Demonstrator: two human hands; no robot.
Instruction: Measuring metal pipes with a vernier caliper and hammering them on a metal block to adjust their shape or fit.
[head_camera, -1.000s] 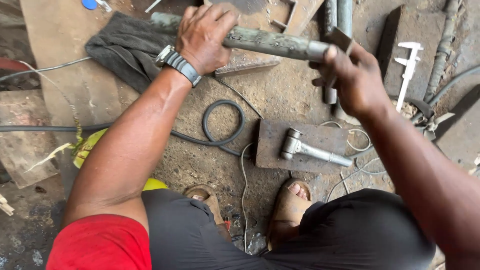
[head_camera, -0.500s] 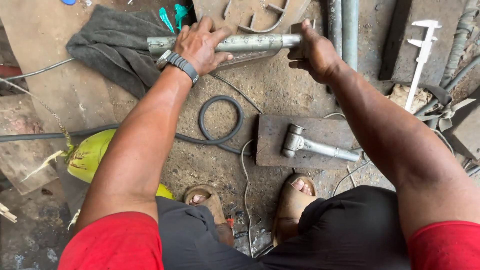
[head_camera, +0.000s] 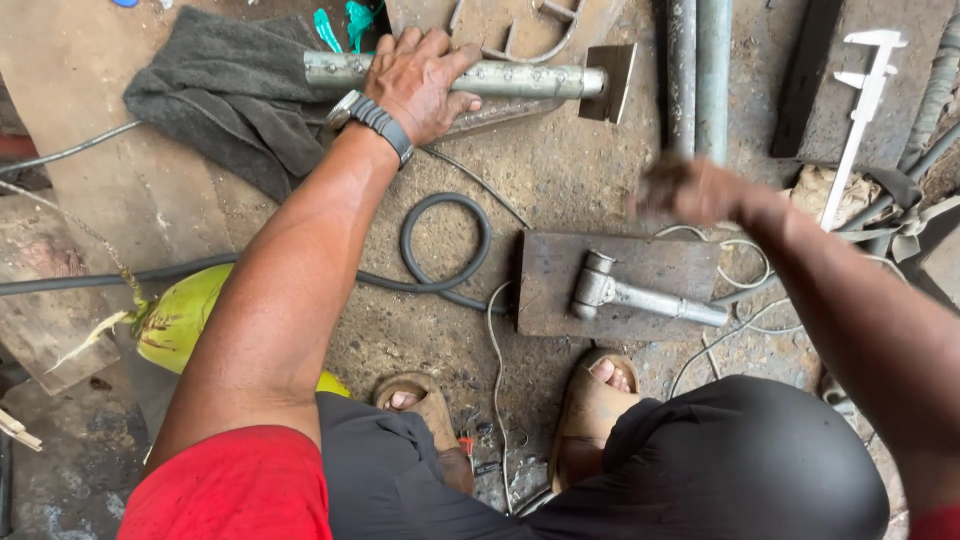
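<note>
My left hand (head_camera: 420, 80) presses down on a grey metal pipe (head_camera: 520, 78) that lies across the floor, one end on a dark cloth (head_camera: 225, 95). A flat square plate (head_camera: 610, 82) is fixed at the pipe's right end. My right hand (head_camera: 695, 190) is blurred in mid-air, away from the pipe and above a steel hammer (head_camera: 640, 295), holding nothing that I can see. The hammer rests on a rusty metal slab (head_camera: 545, 295) in front of my feet.
Two long pipes (head_camera: 698, 70) lie upright in view at the top. A white caliper (head_camera: 855, 110) sits at the right. A black cable (head_camera: 445, 240) loops on the floor, thin white wires beside it. A green coconut (head_camera: 180, 320) lies at the left.
My right hand has let go of the pipe's plate end and pulled back toward me, over the hammer. The left hand stays on the pipe.
</note>
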